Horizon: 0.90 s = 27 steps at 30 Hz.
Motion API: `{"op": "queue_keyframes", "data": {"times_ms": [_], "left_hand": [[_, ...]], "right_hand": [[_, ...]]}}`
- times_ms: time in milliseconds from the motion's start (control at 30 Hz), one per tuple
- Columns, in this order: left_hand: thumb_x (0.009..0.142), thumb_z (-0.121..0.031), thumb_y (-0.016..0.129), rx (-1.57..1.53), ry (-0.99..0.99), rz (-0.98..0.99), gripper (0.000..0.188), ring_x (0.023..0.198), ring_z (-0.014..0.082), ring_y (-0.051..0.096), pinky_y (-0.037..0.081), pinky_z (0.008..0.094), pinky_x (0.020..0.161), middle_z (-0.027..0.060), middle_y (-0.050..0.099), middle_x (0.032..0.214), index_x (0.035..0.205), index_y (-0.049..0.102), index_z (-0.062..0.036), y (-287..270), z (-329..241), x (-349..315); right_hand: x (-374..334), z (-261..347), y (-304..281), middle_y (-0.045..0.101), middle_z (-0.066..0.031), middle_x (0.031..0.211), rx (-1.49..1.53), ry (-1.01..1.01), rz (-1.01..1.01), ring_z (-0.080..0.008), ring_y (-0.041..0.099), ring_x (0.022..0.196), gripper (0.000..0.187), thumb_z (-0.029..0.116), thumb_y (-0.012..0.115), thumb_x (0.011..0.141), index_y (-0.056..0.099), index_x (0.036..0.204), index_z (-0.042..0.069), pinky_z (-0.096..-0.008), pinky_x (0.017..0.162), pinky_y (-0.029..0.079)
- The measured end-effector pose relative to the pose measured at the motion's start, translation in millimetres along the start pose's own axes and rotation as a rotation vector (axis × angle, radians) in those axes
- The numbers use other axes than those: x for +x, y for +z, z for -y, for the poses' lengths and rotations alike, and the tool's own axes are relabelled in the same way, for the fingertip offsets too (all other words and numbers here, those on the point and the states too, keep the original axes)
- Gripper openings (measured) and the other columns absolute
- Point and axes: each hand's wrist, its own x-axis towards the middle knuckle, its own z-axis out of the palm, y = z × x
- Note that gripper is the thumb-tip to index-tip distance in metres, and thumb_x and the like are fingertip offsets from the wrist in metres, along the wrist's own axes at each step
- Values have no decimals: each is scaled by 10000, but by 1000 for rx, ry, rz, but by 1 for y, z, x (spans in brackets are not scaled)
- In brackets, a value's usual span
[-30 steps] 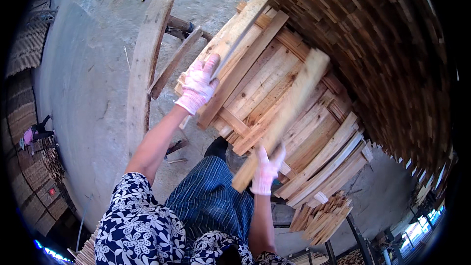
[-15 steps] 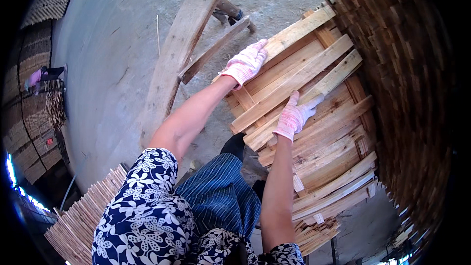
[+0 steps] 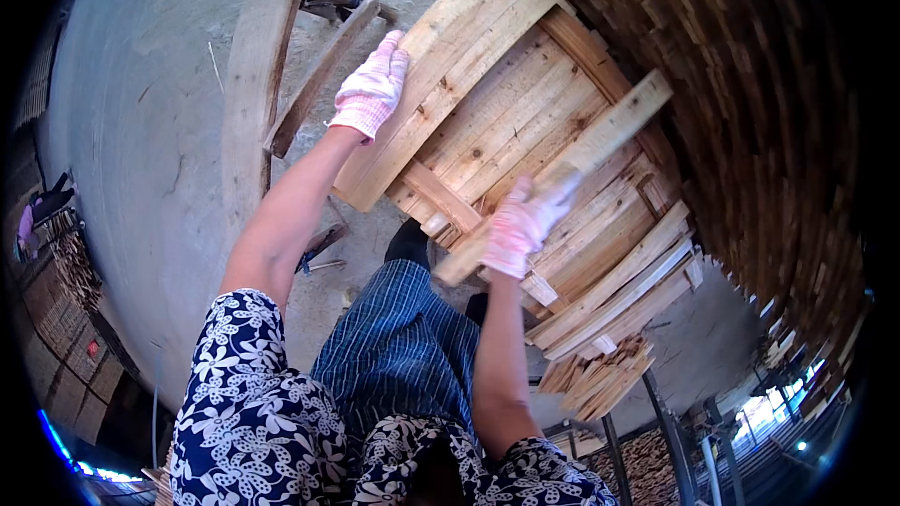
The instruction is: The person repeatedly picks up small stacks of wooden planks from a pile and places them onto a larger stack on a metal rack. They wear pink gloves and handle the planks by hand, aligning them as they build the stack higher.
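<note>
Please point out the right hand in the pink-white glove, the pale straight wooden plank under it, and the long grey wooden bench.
Right hand in pink-white glove point(image 3: 525, 227): head view, middle of hand.
Pale straight wooden plank point(image 3: 619, 127): head view, bare far part.
Long grey wooden bench point(image 3: 259, 75): head view, flat top.

Bare grey floor point(image 3: 159, 178), faintly stained, fills the left. A plank bench point(image 3: 253, 84) stands on it. A wall-like stack of wood strips point(image 3: 750, 150) darkens the right; white daylight point(image 3: 792, 403) breaks in past dark posts point(image 3: 670, 436), and bluish light point(image 3: 56, 440) glows lower left.
</note>
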Motion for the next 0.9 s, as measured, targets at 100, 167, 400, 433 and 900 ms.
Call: {"op": "queue_keyframes", "data": {"times_ms": [100, 167, 400, 433, 900], "left_hand": [[1060, -511, 337, 40, 19, 20, 581, 1298, 424, 533, 417, 483, 1094, 202, 532, 1457, 1527, 391, -169, 2, -5, 5], [1048, -533, 354, 58, 55, -2, 609, 1295, 429, 535, 416, 478, 1094, 207, 528, 1460, 1522, 399, -153, 8, -12, -2], [1033, -570, 382, 150, 134, 2, 658, 1225, 462, 580, 440, 527, 1044, 254, 575, 1387, 1537, 369, -147, 27, -10, 14], [1035, -573, 372, 103, 90, 103, 628, 1175, 483, 604, 464, 565, 992, 268, 617, 1315, 1513, 374, -166, 20, -27, 14], [1011, -194, 595, -75, 670, 389, 535, 1316, 254, 551, 413, 372, 1135, 167, 605, 1370, 1506, 438, -66, 115, -113, -113]], "right_hand": [[24, -52, -1, 321, -324, 1509, -114, 108, -40, -488, 462, 1331, 788, 269, 613, 980, 165, 1590, 49, -503, 1094, 457], [26, -46, 10, 344, -329, 1481, -130, 203, -15, -480, 482, 1304, 740, 231, 614, 977, 215, 1571, 42, -494, 1092, 455], [14, 53, 75, 489, -353, 1282, 507, 310, 427, -455, 542, 1184, 675, 291, 607, 935, 365, 1499, 10, -476, 1033, 450], [1, 77, 107, 386, -422, 1408, -4, -69, -88, -516, 469, 1292, 735, 266, 598, 934, 291, 1533, -28, -483, 1110, 401], [-4, -309, -146, 402, -347, 1461, -599, 532, -173, -514, 424, 1340, 1086, 532, 783, 816, 189, 1599, 70, -553, 1110, 374]]}}
